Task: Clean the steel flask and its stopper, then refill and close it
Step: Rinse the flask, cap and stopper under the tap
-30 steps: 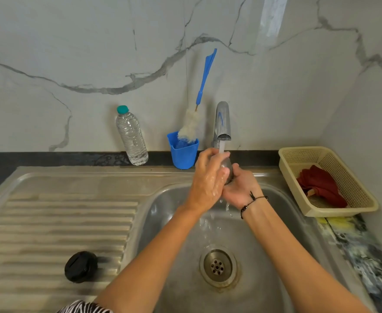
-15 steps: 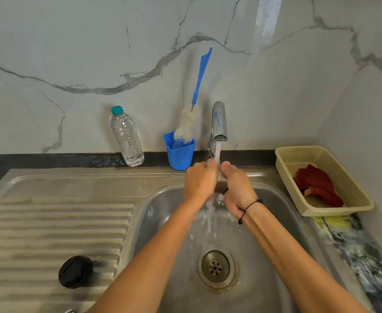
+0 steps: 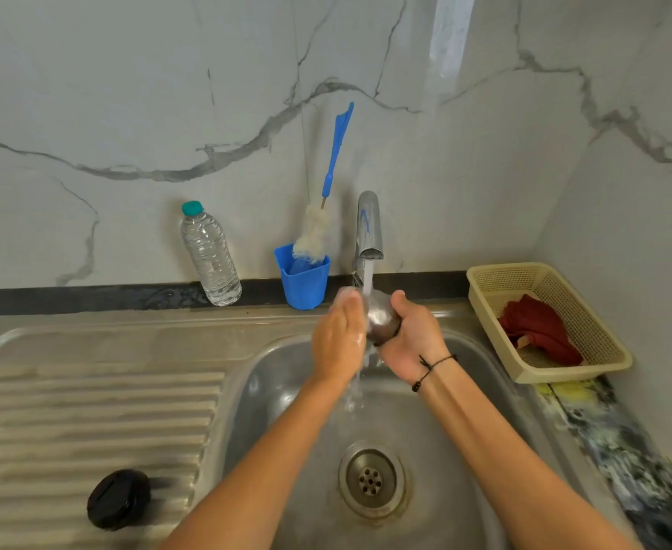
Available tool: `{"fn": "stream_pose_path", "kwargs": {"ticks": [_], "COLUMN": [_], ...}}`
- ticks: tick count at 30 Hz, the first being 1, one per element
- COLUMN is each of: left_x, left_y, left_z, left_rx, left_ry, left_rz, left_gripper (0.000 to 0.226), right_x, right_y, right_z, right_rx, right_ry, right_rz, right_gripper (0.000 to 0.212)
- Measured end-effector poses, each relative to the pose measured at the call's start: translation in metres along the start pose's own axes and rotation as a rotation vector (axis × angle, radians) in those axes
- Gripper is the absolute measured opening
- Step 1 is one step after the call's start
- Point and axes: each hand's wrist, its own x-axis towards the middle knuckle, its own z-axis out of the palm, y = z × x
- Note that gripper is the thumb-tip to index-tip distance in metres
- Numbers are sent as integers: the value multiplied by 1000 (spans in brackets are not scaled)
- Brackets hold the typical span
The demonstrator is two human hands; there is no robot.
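The steel flask (image 3: 382, 317) is held over the sink bowl under the running tap (image 3: 369, 232), and only a rounded shiny part shows between my hands. My right hand (image 3: 413, 337) grips it from the right, thumb on top. My left hand (image 3: 340, 335) lies flat against its left side with straight, soapy fingers. Water streams over the flask and falls between my wrists. The black stopper (image 3: 119, 498) lies on the ribbed drainboard at the lower left, away from both hands.
A blue cup (image 3: 304, 281) with a bottle brush (image 3: 322, 228) and a plastic water bottle (image 3: 210, 256) stand by the wall behind the sink (image 3: 278, 391). A beige basket (image 3: 600, 343) with a red cloth sits at right. The drain (image 3: 370, 479) is open below.
My hands have shifted around the flask under the stream: the left hand has flattened against its side and more of the steel shows between them. The view has shifted slightly.
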Motion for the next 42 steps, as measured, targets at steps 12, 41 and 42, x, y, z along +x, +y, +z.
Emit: {"fn": "stream_pose_path", "kwargs": {"ticks": [12,41,42], "left_x": [-15,-19,-22], "left_y": [21,9,8], "left_z": [-2,-22,-23], "left_rx": [51,-442,-379], "left_ry": [75,-162,-140], "left_rz": [-147,-632,-609], "left_gripper": [41,34,32], "right_x": [-4,-7,-8], "right_y": [-5,-6,-4], "right_z": [7,-17,-21], "right_rx": [33,-1420,-1491], "right_ry": [23,-252,-217], "right_rz": [-18,-516,-535], "right_gripper": [36,11,16]}}
